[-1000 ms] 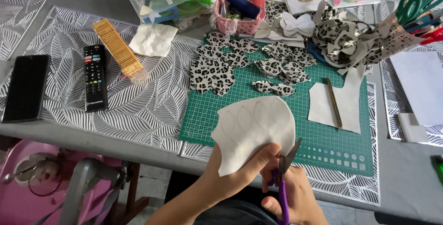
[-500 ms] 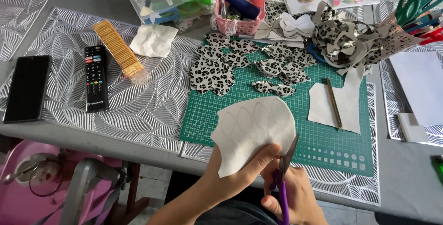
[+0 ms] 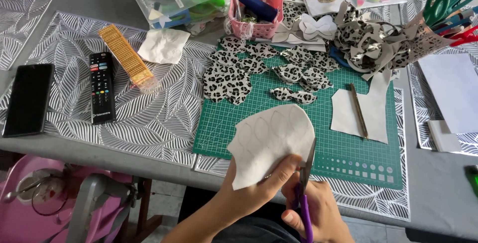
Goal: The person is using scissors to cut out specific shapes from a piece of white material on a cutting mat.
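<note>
My left hand (image 3: 259, 183) pinches the lower edge of a white sheet of material (image 3: 271, 141) with petal shapes traced on it, held above the front edge of the green cutting mat (image 3: 348, 153). My right hand (image 3: 313, 215) grips purple-handled scissors (image 3: 306, 183), whose blades bite into the sheet's right edge. Cut leopard-print pieces (image 3: 239, 76) lie on the mat's far side.
A pencil (image 3: 358, 111) rests on a white piece (image 3: 361, 113) at the mat's right. A pink basket (image 3: 256, 11), leopard scraps (image 3: 373, 39), a remote (image 3: 101, 93), a phone (image 3: 28, 98) and a yellow strip (image 3: 125, 56) lie around. A pink chair (image 3: 59, 198) stands below left.
The scissors' blades have crept slightly along the white sheet's right edge; both hands stay in nearly the same place.
</note>
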